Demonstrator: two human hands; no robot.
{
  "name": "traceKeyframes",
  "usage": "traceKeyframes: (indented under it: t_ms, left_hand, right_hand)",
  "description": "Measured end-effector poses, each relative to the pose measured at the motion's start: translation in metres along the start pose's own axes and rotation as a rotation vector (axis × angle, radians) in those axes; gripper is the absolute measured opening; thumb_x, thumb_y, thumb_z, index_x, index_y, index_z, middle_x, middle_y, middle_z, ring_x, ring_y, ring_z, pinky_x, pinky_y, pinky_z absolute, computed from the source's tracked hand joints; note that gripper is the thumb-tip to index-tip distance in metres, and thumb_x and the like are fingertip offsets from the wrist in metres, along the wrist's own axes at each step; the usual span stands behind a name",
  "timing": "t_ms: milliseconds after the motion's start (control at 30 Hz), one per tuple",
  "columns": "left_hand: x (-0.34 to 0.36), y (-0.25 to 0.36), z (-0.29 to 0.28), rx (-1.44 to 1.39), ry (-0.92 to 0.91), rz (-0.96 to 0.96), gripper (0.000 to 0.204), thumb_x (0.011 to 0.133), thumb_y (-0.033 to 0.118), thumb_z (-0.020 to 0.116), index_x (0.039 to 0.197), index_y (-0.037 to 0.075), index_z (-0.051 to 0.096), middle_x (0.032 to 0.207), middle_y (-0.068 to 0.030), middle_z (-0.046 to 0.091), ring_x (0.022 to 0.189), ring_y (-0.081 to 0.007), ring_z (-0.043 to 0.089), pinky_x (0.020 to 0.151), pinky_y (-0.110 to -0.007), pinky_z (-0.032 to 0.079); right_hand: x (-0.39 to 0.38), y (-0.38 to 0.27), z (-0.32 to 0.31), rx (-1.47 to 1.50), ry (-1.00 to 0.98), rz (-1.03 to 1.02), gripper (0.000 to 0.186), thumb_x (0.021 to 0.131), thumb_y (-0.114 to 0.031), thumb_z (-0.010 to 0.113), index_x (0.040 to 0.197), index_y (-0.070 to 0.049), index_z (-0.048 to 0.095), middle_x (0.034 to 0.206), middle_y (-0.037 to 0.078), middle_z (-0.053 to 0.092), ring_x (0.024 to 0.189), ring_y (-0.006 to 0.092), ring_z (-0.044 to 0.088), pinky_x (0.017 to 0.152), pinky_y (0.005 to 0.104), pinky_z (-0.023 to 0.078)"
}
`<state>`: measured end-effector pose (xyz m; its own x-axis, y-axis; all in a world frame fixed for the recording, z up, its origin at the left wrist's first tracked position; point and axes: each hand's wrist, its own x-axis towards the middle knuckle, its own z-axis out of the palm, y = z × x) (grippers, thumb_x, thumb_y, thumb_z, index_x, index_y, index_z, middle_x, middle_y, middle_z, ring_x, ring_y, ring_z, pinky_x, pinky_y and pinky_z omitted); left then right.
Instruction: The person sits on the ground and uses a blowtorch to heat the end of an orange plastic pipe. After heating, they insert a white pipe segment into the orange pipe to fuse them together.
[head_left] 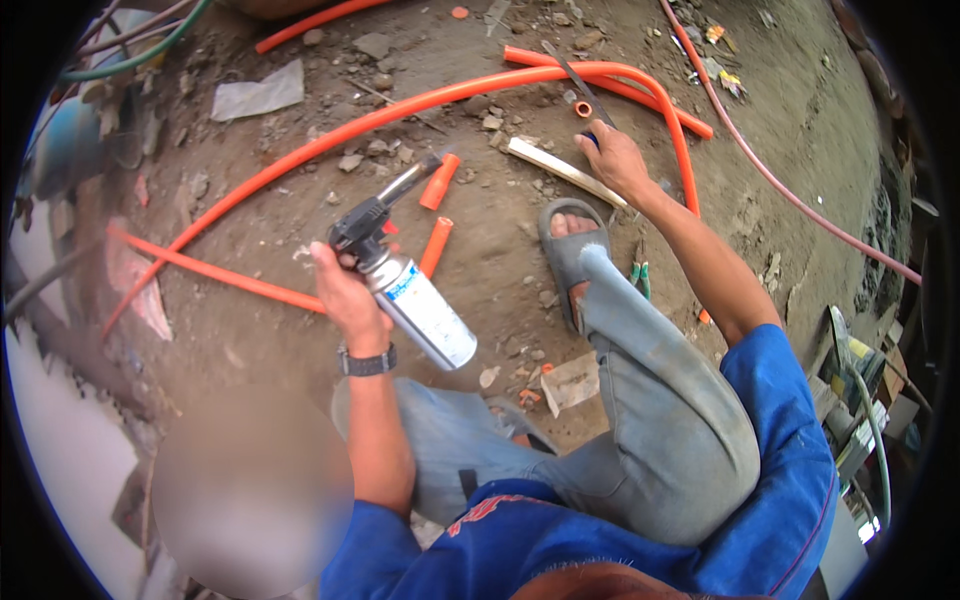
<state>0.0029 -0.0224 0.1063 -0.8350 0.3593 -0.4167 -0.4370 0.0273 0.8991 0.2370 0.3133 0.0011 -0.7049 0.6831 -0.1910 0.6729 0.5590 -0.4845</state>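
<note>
My left hand (350, 300) is closed around the head of a gas torch (425, 312), whose white canister hangs down to the right. The torch's nozzle tilts up beside a short orange pipe piece (440, 181) on the ground; I cannot tell whether a flame burns. Another short orange pipe piece (436, 247) lies partly behind the torch. Farther right, my right hand (612, 162) grips a long thin blade (578, 76) by its dark blue handle. The blade crosses over a long curved orange pipe (400, 107). An orange ring (583, 109) lies beside it.
A white strip (565, 172) lies beside my sandalled foot (575, 245). Pliers with green handles (640, 278) are right of it. A straight orange pipe (230, 273) extends at left; a pink hose (780, 190) runs along the right. Stones and scraps litter the dirt.
</note>
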Motion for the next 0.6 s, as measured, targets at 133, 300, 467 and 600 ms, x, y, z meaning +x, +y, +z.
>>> traceKeyframes:
  t_ms: [133, 300, 467, 600]
  left_hand:
    - [-0.003, -0.001, 0.009, -0.037, 0.047, -0.001, 0.059, 0.111, 0.053, 0.038, 0.111, -0.001, 0.062, 0.095, -0.0148, 0.070, 0.079, -0.0273, 0.074, 0.065, -0.037, 0.061]
    - [-0.006, 0.001, 0.008, 0.039, 0.002, 0.001, 0.056, 0.109, 0.058, 0.041, 0.104, 0.005, 0.055, 0.096, -0.0142, 0.069, 0.080, -0.0285, 0.073, 0.064, -0.043, 0.063]
    - [-0.003, -0.008, 0.016, -0.063, -0.013, -0.008, 0.050, 0.109, 0.056, 0.043, 0.095, 0.008, 0.050, 0.091, -0.0133, 0.067, 0.080, -0.0298, 0.074, 0.065, -0.043, 0.064]
    - [-0.010, -0.003, 0.028, -0.067, -0.013, 0.010, 0.049, 0.110, 0.055, 0.043, 0.090, 0.010, 0.046, 0.093, -0.0145, 0.067, 0.082, -0.0309, 0.075, 0.067, -0.044, 0.064]
  right_hand:
    - [-0.012, 0.014, 0.004, -0.012, -0.004, -0.030, 0.026, 0.099, -0.027, 0.062, 0.109, -0.002, 0.062, 0.104, 0.022, 0.067, 0.102, 0.0428, 0.064, 0.088, 0.0540, 0.050]
    - [-0.028, 0.031, -0.006, -0.043, 0.198, -0.142, 0.022, 0.097, -0.025, 0.067, 0.108, -0.006, 0.068, 0.104, 0.016, 0.069, 0.102, 0.0366, 0.065, 0.089, 0.0481, 0.052]
    - [-0.015, 0.074, -0.039, -0.093, 0.255, -0.047, 0.024, 0.096, -0.022, 0.070, 0.110, -0.003, 0.073, 0.108, 0.016, 0.072, 0.104, 0.0354, 0.067, 0.094, 0.0440, 0.052]
    - [-0.012, 0.026, -0.056, -0.174, 0.447, -0.222, 0.027, 0.098, -0.026, 0.069, 0.111, -0.002, 0.072, 0.108, 0.018, 0.071, 0.103, 0.0336, 0.067, 0.093, 0.0418, 0.052]
